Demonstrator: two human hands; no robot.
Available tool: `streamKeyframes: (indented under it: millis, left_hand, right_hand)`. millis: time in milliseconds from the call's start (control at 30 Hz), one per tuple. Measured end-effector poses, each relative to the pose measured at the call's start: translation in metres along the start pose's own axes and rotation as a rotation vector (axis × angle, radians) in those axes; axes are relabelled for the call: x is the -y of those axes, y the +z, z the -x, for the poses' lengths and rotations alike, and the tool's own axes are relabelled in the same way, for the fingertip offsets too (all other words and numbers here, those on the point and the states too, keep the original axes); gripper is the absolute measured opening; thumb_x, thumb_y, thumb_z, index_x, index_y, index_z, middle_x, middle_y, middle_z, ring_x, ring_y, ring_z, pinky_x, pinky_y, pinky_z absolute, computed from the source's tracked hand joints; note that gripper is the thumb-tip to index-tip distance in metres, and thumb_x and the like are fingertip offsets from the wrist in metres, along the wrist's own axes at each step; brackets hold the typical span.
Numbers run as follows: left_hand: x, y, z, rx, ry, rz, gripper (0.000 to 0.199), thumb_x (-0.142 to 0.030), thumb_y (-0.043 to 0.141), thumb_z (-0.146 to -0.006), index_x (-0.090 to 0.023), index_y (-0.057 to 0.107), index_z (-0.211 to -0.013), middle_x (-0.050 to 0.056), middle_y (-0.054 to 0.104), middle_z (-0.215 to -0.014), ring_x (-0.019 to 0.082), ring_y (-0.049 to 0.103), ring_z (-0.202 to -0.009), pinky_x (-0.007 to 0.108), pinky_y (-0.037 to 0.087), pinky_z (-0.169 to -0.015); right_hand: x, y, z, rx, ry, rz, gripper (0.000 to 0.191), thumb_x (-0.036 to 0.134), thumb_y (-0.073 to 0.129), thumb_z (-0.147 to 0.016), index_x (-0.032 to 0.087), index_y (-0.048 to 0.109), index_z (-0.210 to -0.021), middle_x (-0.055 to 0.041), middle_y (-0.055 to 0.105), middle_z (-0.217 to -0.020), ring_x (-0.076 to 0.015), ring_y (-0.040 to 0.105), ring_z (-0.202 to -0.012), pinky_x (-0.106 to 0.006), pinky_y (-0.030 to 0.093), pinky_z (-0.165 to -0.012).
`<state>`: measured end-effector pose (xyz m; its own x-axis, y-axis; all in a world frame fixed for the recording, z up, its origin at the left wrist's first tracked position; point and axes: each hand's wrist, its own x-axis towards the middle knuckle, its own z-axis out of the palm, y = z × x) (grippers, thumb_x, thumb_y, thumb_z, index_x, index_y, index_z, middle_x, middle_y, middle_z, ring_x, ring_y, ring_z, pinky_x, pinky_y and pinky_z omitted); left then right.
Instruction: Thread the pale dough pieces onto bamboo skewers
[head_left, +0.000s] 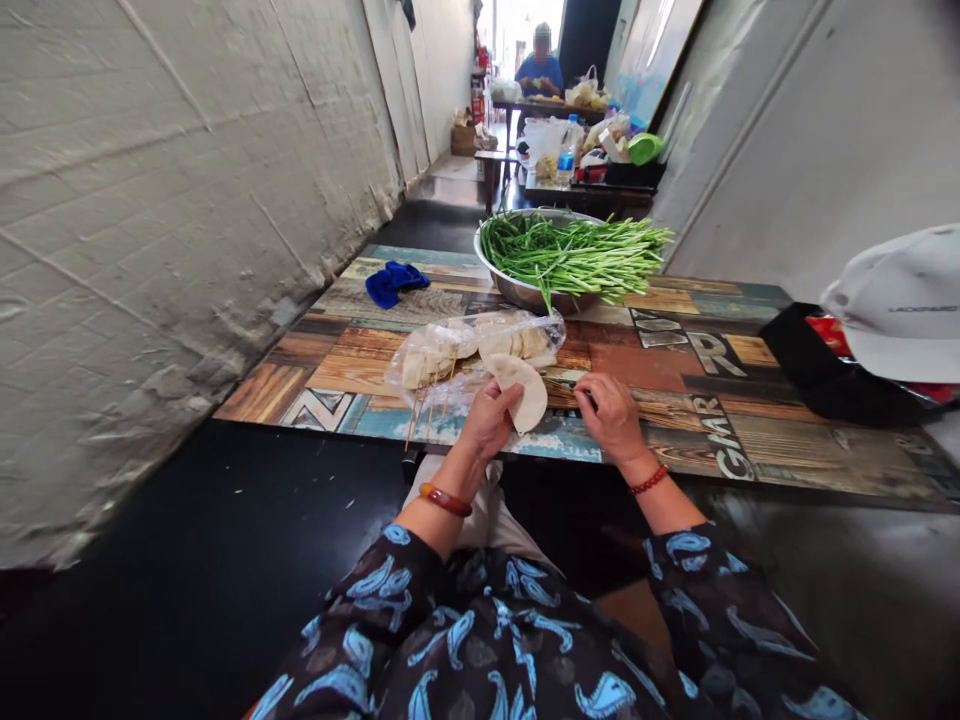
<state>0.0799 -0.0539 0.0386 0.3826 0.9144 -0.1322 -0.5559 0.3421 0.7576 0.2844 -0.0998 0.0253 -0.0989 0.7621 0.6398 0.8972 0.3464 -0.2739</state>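
Observation:
My left hand (489,420) is closed on a pale flat round sheet (526,396), folded or half-moon in outline, held over the table's front edge. To its right, my right hand (609,412) has bent fingers at a bundle of thin wooden sticks (660,408) lying on the table; whether it pinches one is too small to make out. Behind my left hand lies a clear plastic bag (472,330) with more pale sheets. Several skewered pieces (427,368) rest at the bag's left end, their sticks pointing toward me.
The patterned table (337,355) holds a metal bowl (517,291) of long green stalks (585,255), a blue cloth (396,283) and, at right, a black box (825,385) with a white cap (904,305). Farther back, a person (538,72) sits behind another cluttered table.

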Motion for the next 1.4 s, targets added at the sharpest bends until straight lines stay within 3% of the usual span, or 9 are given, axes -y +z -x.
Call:
streamKeyframes:
  millis: [300,567,767,867,967,1067,1400]
  left_hand:
    - [0.001,-0.001,0.003,-0.01,0.019,0.048,0.047,-0.03,0.086,-0.057,-0.013,0.07,-0.099,0.009,0.074,-0.098,0.022,0.068,-0.09,0.033,0.049,-0.084]
    - [0.005,-0.003,0.003,-0.07,0.043,0.055,0.041,-0.029,0.089,-0.054,-0.015,0.069,-0.087,0.004,0.073,-0.085,0.016,0.066,-0.076,0.03,0.049,-0.079]
    - [0.007,-0.003,0.003,0.032,0.016,-0.04,0.039,-0.032,0.087,-0.058,-0.014,0.073,-0.09,0.007,0.074,-0.087,0.017,0.066,-0.076,0.029,0.049,-0.076]
    - [0.008,-0.004,0.003,0.034,0.013,-0.068,0.039,-0.034,0.088,-0.056,-0.013,0.075,-0.086,0.007,0.074,-0.082,0.016,0.065,-0.07,0.029,0.049,-0.071]
    - [0.009,-0.006,0.002,-0.003,0.02,-0.051,0.039,-0.034,0.089,-0.054,-0.013,0.075,-0.083,0.006,0.073,-0.077,0.017,0.065,-0.067,0.029,0.049,-0.07]
    - [0.009,-0.008,0.0,-0.042,0.024,-0.027,0.038,-0.035,0.09,-0.052,-0.013,0.074,-0.08,0.006,0.074,-0.076,0.019,0.067,-0.069,0.03,0.05,-0.07]
    - [0.005,-0.003,-0.005,-0.123,0.025,0.026,0.043,-0.033,0.092,-0.042,-0.013,0.071,-0.073,0.004,0.073,-0.07,0.015,0.065,-0.062,0.027,0.051,-0.065]
  right_hand:
    - [0.0,0.001,0.002,0.028,-0.036,0.011,0.014,0.024,0.048,-0.097,0.02,0.061,-0.096,-0.0101,0.068,-0.098,-0.0242,0.062,-0.094,-0.038,0.046,-0.083]
    - [-0.002,0.004,0.003,0.05,-0.063,0.004,0.014,0.024,0.047,-0.098,0.021,0.061,-0.098,-0.0092,0.068,-0.097,-0.0239,0.062,-0.093,-0.038,0.046,-0.081]
    - [-0.002,0.005,0.002,0.075,-0.08,-0.011,0.015,0.024,0.045,-0.098,0.021,0.06,-0.099,-0.0091,0.068,-0.097,-0.0238,0.063,-0.093,-0.038,0.047,-0.082]
    - [-0.001,0.007,0.002,0.125,-0.095,0.0,0.016,0.026,0.047,-0.098,0.021,0.061,-0.106,-0.0099,0.068,-0.101,-0.0252,0.063,-0.097,-0.039,0.047,-0.083]
    - [-0.003,0.009,0.001,0.2,-0.125,0.023,0.029,0.025,0.047,-0.098,0.022,0.058,-0.125,-0.0105,0.069,-0.112,-0.0258,0.063,-0.103,-0.039,0.047,-0.083]
    - [-0.01,0.008,0.0,0.252,-0.132,0.047,0.037,0.023,0.044,-0.099,0.025,0.054,-0.135,-0.0088,0.069,-0.12,-0.0244,0.063,-0.108,-0.037,0.047,-0.081]
    - [-0.05,-0.017,0.012,0.314,-0.091,0.167,0.033,0.027,0.042,-0.101,0.02,0.066,-0.123,-0.0108,0.069,-0.121,-0.024,0.062,-0.111,-0.039,0.047,-0.091]
